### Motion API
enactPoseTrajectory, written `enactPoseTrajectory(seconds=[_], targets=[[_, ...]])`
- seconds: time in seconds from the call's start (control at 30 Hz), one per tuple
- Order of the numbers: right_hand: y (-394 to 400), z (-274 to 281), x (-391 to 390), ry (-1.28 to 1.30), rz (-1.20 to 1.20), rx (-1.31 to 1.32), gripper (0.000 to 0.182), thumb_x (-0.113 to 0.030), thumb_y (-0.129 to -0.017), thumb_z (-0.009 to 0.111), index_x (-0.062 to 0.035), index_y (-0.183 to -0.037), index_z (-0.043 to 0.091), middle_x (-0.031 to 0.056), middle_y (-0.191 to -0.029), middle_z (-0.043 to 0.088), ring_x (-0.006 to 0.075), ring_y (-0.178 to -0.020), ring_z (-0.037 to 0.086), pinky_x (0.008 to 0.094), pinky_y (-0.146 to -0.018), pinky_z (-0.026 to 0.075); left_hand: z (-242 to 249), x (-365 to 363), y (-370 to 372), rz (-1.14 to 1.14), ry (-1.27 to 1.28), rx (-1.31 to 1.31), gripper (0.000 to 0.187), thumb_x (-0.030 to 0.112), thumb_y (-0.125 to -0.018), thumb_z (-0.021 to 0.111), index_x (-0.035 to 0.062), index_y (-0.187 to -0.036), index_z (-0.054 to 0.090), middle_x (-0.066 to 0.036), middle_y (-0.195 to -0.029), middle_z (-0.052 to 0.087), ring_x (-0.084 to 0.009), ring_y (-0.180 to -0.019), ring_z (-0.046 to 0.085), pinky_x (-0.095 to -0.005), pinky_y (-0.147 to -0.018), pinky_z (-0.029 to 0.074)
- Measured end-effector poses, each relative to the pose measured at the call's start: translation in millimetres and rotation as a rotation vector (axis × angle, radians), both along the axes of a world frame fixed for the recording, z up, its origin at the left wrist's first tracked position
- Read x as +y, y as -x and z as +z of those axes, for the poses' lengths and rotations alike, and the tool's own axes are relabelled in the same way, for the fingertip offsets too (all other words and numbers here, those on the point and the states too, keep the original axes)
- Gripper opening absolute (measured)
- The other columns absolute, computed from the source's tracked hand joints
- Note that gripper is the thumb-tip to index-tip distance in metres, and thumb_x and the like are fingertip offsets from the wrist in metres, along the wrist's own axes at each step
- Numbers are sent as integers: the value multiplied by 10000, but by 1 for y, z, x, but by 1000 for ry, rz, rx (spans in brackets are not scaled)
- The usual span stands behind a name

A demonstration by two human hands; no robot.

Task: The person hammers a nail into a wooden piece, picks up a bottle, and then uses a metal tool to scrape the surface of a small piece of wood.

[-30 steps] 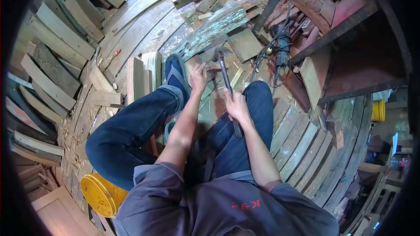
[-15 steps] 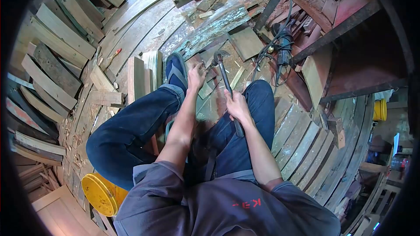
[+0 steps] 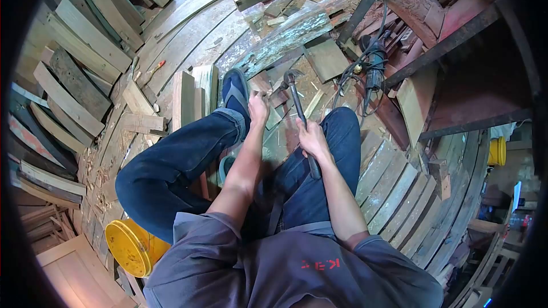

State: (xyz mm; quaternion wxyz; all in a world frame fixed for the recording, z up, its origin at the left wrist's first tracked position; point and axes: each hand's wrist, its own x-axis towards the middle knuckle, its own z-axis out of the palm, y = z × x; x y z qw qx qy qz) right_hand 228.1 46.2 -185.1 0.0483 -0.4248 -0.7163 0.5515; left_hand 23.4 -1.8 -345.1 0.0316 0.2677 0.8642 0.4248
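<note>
My right hand [image 3: 311,139] is wrapped round the handle of a claw hammer [image 3: 296,98], whose head points away from me and whose handle end rests near my right thigh. Left of the hammer head, my left hand [image 3: 258,108] is closed, fingers pressed together; whatever they hold is too small to make out. Small wood offcuts [image 3: 278,97] lie on the floor just beyond both hands. My sandalled foot [image 3: 234,92] is beside the left hand.
A paint-worn plank [image 3: 288,43] lies ahead. A corded power tool [image 3: 374,68] sits at the right under a metal frame [image 3: 448,37]. Wood blocks [image 3: 182,97] stand left of my foot, a yellow bucket [image 3: 128,245] by my left knee. Curved boards [image 3: 85,34] line the far left.
The view has shifted slightly. My left hand has drawn a little closer to me, its fingers more curled. The hammer stays in my right hand at nearly the same angle.
</note>
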Motion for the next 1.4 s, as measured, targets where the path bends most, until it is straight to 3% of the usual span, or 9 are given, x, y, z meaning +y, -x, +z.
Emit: enactPoseTrajectory(seconds=[0.13,0.23,0.27,0.37,0.67,0.87,1.07,1.27,1.4], targets=[[5,0,-2,16,47,-37,455,-354,-1015,458,39,-803,546,126,-501,525,237,-355,553,386,-349,416,-5,2,1,21,-6,6,161,103,-795,692,8,-920,724,-207,-920,633,-381,-869,639,-438,-796,508],[16,-8,-3,-179,128,-35,453,-346,-1013,457,55,-831,565,184,-530,548,274,-404,581,425,-421,447,4,4,3,11,-28,-32,141,76,-784,687,0,-897,724,-210,-913,631,-386,-856,641,-436,-784,514],[21,-22,-3,-288,148,-51,450,-337,-1009,458,70,-859,581,253,-589,577,383,-510,619,479,-523,468,10,3,1,6,-36,-48,135,66,-781,685,-3,-890,724,-210,-910,630,-387,-851,641,-434,-780,516],[35,13,-12,-364,171,45,439,-304,-999,457,113,-940,584,348,-705,599,508,-770,631,566,-645,491,-1,3,4,14,-1,-5,130,36,-762,688,-16,-879,710,-201,-909,626,-380,-841,645,-425,-774,520],[48,-21,-9,-402,134,-50,421,-316,-991,477,79,-941,618,348,-715,597,503,-757,629,550,-645,489,-3,1,5,-1,-32,-89,140,32,-785,684,9,-918,719,-202,-1079,638,-380,-921,662,-437,-793,535],[48,24,-15,-397,126,24,460,-332,-1001,442,101,-921,576,350,-703,604,514,-746,631,565,-638,498,1,0,4,-15,-59,7,164,-2,-774,672,4,-934,711,-200,-1083,638,-397,-921,655,-439,-809,532],[50,-22,-1,-441,134,-54,440,-323,-992,463,89,-943,607,345,-715,605,513,-756,629,556,-672,503,10,0,-1,2,-42,-57,113,32,-798,674,-18,-891,714,-196,-1001,630,-392,-868,652,-445,-786,524],[47,19,-13,-432,92,39,442,-318,-995,463,97,-938,603,340,-683,603,507,-742,635,553,-645,509,4,-1,1,-25,-41,-37,145,12,-792,670,-1,-930,712,-200,-995,631,-399,-896,646,-449,-788,522],[49,3,-11,-446,153,-43,447,-325,-991,463,97,-958,604,348,-709,608,505,-763,639,561,-659,508,-9,1,6,-7,-30,6,157,13,-786,674,16,-937,718,-224,-1062,628,-407,-923,648,-448,-816,530]])
